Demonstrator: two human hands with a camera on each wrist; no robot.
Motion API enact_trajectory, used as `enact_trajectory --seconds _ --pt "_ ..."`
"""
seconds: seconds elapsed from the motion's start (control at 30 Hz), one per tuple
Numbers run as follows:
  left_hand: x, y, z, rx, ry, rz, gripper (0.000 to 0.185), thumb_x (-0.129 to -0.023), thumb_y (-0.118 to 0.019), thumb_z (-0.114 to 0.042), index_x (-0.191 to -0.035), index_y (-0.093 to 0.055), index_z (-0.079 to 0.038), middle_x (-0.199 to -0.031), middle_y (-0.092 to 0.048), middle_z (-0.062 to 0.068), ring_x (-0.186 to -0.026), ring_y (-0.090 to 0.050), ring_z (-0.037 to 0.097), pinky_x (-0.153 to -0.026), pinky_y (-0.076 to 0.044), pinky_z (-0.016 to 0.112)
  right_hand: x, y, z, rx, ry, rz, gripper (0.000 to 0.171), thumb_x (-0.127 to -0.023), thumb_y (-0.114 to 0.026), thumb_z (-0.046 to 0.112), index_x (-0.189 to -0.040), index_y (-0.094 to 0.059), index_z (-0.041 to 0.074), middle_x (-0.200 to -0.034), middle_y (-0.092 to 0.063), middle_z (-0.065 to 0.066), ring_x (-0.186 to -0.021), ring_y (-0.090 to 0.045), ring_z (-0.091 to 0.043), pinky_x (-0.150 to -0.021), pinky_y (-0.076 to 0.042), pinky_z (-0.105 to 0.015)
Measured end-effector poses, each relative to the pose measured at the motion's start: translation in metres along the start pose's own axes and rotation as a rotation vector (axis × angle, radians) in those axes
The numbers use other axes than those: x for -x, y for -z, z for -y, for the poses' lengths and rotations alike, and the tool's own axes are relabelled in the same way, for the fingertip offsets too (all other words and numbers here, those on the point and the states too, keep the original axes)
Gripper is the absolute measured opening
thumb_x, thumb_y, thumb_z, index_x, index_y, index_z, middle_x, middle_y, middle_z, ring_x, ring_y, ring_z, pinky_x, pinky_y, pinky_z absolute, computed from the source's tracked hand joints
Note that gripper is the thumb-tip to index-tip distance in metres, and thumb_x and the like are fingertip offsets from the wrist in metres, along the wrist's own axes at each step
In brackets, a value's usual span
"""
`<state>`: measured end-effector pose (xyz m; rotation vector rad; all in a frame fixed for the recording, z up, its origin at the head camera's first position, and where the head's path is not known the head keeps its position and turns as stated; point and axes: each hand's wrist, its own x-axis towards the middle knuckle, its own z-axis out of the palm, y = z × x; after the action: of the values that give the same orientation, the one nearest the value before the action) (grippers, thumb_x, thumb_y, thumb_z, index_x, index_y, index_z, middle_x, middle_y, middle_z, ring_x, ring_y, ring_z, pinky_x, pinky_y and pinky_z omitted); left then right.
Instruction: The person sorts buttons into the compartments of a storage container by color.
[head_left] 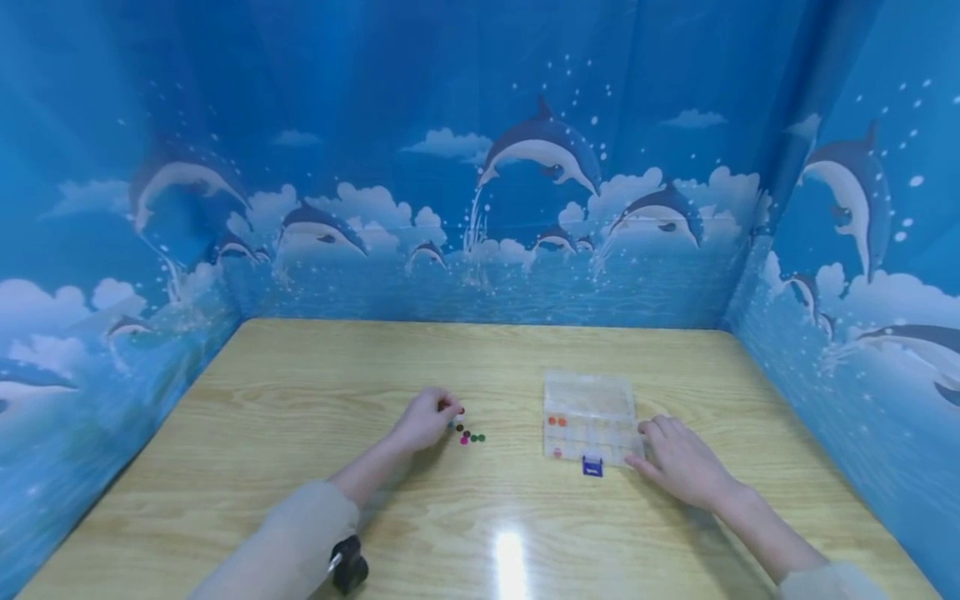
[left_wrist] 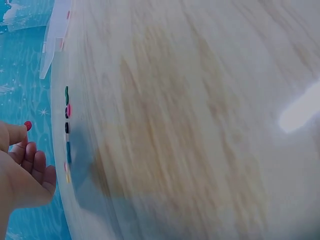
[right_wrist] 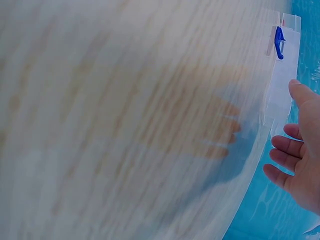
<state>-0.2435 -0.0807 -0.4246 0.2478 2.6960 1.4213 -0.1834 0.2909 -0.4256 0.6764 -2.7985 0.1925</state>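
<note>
A: What is the left hand [head_left: 425, 419] doing?

B: It is sitting just left of the frame's centre in the head view, fingers curled, pinching a small red bead [head_left: 461, 411] at its fingertips. In the left wrist view the same red bead [left_wrist: 28, 125] is showing against the thumb tip at the left edge, with the other fingers [left_wrist: 36, 165] folded in below it.

A: And the rest of the beads?

B: A little cluster of beads [head_left: 471, 436] is lying on the wooden table [head_left: 300, 400] just right of that hand, dark, green and pink ones among them, touching or nearly touching each other. In the left wrist view they are appearing as a vertical row of beads [left_wrist: 67, 125] near the left edge.

A: Where is the right hand [head_left: 681, 462]?

B: Lower right of centre, lying flat with fingers relaxed and spread, gripping nothing. Its fingertips are reaching the right edge of the clear compartment box [head_left: 590, 417]; I cannot tell whether they are actually touching it.

A: Anything in the box?

B: Orange beads [head_left: 557, 422] are sitting in a left compartment, and a blue latch [head_left: 592, 467] is hanging at its near edge. The right wrist view is showing that latch [right_wrist: 279, 42] at upper right, the open hand [right_wrist: 300, 160] below it
</note>
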Motion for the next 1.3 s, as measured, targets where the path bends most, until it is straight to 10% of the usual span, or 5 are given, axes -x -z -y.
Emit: enact_trajectory --seconds 0.93,1.3 --pt "-0.011 -0.031 -0.037 0.060 -0.086 0.111 0.013 -0.091 -0.057 -0.011 -0.088 -0.063 0.000 -0.082 -0.058 0.007 -0.049 -0.043 0.010 -0.043 -0.038 0.023 0.001 -0.003 -0.003 -0.002 -0.021 0.019 0.047 -0.084 -0.066 0.031 -0.106 -0.057 -0.010 -0.100 -0.057 -0.021 -0.095 -0.054 -0.035 -0.085 -0.043 -0.049" --pt "-0.013 -0.050 -0.048 0.054 -0.129 0.143 0.010 -0.088 -0.059 -0.006 -0.083 -0.064 0.001 -0.074 -0.056 -0.001 -0.069 -0.048 0.012 -0.063 -0.042 0.026 0.000 -0.004 -0.002 -0.003 -0.028 0.021 0.048 -0.083 -0.067 0.031 -0.106 -0.056 -0.009 -0.100 -0.056 -0.020 -0.095 -0.054 -0.035 -0.085 -0.043 -0.049"
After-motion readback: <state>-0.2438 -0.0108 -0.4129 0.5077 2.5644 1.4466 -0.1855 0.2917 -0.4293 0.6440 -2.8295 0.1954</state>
